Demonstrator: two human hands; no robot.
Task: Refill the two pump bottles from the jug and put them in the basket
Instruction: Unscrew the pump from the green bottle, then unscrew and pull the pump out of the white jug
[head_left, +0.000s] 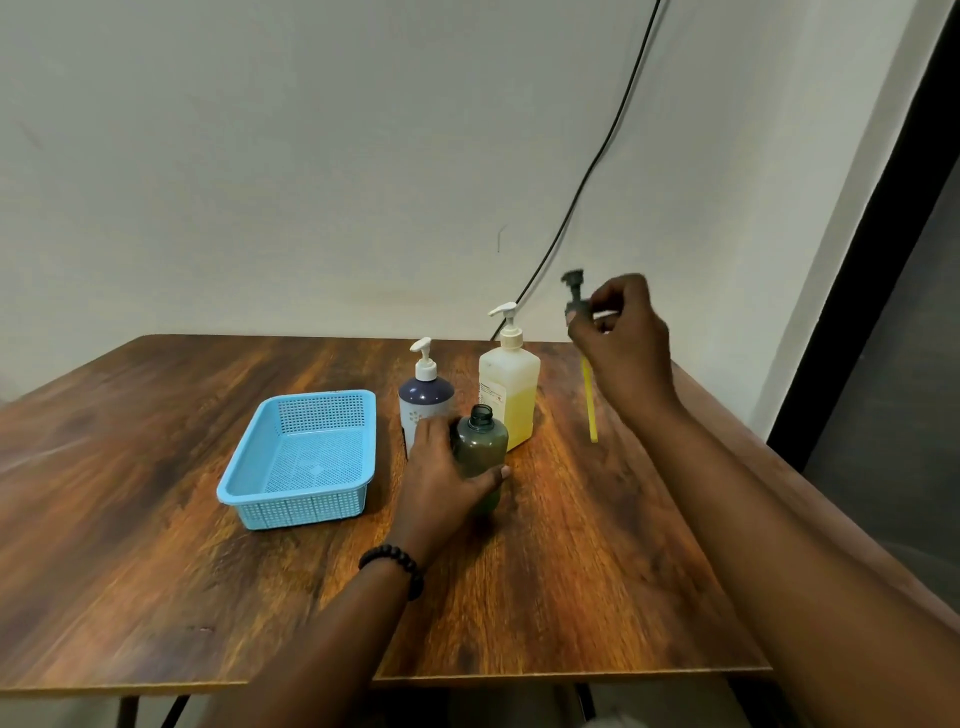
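Note:
A dark green bottle (482, 441) stands upright mid-table with its neck uncapped; my left hand (441, 478) wraps around its left side. My right hand (623, 338) is raised to the right, pinching the dark pump head (574, 293), whose yellow dip tube (589, 402) hangs down above the table. Behind the green bottle stand a navy-and-white pump bottle (423, 400) and a square white pump bottle (509, 395) partly filled with yellow liquid. A light blue basket (249, 488) sits to the left with nothing in it.
The wooden table (156, 571) ends at a front edge close to me and a right edge near a dark panel (893, 364). A black cable (597, 166) runs down the white wall behind the bottles.

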